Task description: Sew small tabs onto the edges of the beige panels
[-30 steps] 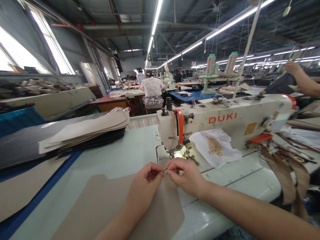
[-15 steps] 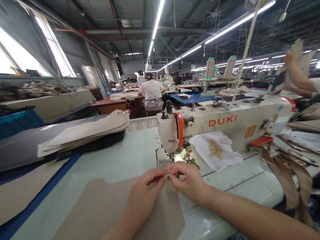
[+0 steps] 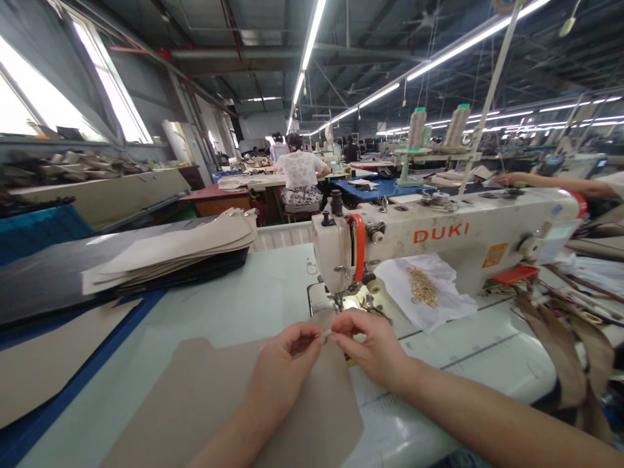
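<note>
Between my two hands is a small pale strip (image 3: 326,333), pinched at both ends by thumbs and fingertips. My left hand (image 3: 286,364) closes on its left end, where a tiny gold-coloured spot shows. My right hand (image 3: 373,344) grips the right end. Below them a flat beige panel (image 3: 214,396) lies on the table, its far tip reaching near the needle area of a sewing machine (image 3: 390,227). A white plastic bag (image 3: 439,315) bears a pile of small gold-coloured metal rings (image 3: 422,287), right of the needle.
A stack of beige panels (image 3: 170,253) sits at the left, with another panel (image 3: 63,357) nearer. Brown straps (image 3: 560,364) hang at the right. Thread cones (image 3: 416,129) stand behind the machine. A co-worker's arm (image 3: 556,182) reaches in from the right; another person (image 3: 297,172) sits ahead.
The strip has turned slightly between my fingertips and shows more of its pale face. My view has shifted a little left. The co-worker's arm at the right has come down, with the raised pieces gone from view.
</note>
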### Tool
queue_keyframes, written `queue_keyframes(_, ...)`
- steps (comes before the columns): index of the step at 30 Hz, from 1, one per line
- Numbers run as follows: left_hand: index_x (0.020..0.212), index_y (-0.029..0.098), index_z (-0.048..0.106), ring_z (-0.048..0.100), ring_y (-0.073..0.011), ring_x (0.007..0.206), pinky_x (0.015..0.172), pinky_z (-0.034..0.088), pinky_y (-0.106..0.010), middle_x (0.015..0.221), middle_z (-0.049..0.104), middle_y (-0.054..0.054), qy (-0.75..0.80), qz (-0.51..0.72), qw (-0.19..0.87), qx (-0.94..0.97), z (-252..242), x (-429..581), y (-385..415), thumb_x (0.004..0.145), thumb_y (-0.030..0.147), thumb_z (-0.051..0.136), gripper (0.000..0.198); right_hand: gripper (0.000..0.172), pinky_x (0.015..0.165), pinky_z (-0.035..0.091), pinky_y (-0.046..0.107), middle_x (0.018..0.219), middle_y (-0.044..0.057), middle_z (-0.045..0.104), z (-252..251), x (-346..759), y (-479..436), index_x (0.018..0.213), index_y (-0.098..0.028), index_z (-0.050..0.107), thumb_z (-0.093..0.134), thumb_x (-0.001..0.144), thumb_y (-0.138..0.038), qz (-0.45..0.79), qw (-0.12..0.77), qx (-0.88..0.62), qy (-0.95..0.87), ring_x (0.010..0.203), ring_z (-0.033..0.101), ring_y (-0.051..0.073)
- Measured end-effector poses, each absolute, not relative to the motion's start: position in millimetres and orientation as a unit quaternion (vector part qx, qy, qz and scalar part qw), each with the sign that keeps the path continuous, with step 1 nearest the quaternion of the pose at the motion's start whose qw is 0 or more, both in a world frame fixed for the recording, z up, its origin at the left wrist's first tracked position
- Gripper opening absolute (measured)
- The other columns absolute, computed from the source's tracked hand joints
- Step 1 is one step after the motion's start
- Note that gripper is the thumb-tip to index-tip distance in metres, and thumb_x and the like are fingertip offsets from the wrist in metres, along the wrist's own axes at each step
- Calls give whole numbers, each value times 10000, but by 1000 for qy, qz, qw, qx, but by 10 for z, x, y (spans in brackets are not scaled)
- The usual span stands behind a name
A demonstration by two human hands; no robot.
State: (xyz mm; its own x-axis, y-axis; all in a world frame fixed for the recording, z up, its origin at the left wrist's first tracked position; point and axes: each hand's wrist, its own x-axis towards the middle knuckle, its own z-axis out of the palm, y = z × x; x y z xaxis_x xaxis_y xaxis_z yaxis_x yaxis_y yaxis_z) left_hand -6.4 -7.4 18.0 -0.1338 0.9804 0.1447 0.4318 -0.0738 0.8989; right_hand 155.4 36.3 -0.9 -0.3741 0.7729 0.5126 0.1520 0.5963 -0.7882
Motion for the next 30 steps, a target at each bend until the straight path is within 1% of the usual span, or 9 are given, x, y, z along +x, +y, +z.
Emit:
queue_keyframes(2,747,199,681,650,-179,677,661,502,-259,706,715,-5,602,442,320,583,181,-61,-75,700,373,620,190,61,605,420,204,688,-13,617,-10,1552,359,783,-183,645,585,786,-173,350,458,-301,-760,626,551,111)
queue_keyframes(5,751,195,666,641,-175,683,675,496,-263,710,707,-6,599,434,322,591,186,-52,-76,708,352,604,174,78,567,394,192,634,-25,596,3,1550,356,738,-181,650,584,775,-162,384,439,-307,-752,590,530,101)
queue_keyframes(10,768,193,655,634,-168,701,678,491,-258,727,697,-5,573,439,349,597,187,-47,-67,724,357,598,178,77,533,387,183,592,-29,584,24,1540,365,698,-164,610,577,763,-190,467,422,-313,-711,554,523,95)
queue_keyframes(13,760,191,655,631,-166,694,662,487,-253,718,692,-2,575,439,356,591,187,-48,-63,719,359,607,179,74,529,383,183,583,-31,582,20,1538,369,692,-162,597,576,756,-192,485,416,-312,-703,544,517,93)
queue_keyframes(17,750,192,660,623,-166,674,659,479,-261,701,690,-1,594,423,329,600,173,-51,-64,717,356,606,176,64,524,369,181,602,-28,575,19,1560,356,704,-161,604,578,759,-181,450,409,-315,-729,552,502,92)
queue_keyframes(21,758,191,662,629,-173,681,663,483,-267,708,699,-7,601,410,318,608,150,-58,-68,719,356,595,182,72,544,353,182,620,-30,549,32,1601,346,721,-165,610,567,779,-169,372,402,-312,-777,580,486,94)
queue_keyframes(24,775,194,661,647,-180,711,684,493,-274,742,715,-12,593,396,331,618,139,-72,-63,725,364,590,190,91,581,352,188,643,-24,546,40,1631,353,730,-166,603,546,801,-161,318,392,-301,-809,613,487,99)
queue_keyframes(27,842,211,641,662,-181,719,691,506,-277,759,724,3,587,391,327,629,156,-93,-58,720,354,591,195,85,588,348,188,664,-18,550,50,1659,362,740,-166,593,538,802,-148,293,384,-299,-823,635,494,103)
queue_keyframes(30,918,252,603,669,-170,710,720,510,-277,728,719,44,584,394,275,655,200,-119,-62,712,307,578,215,86,587,345,187,664,-17,546,65,1677,366,726,-166,580,535,792,-136,286,376,-296,-830,640,497,106)
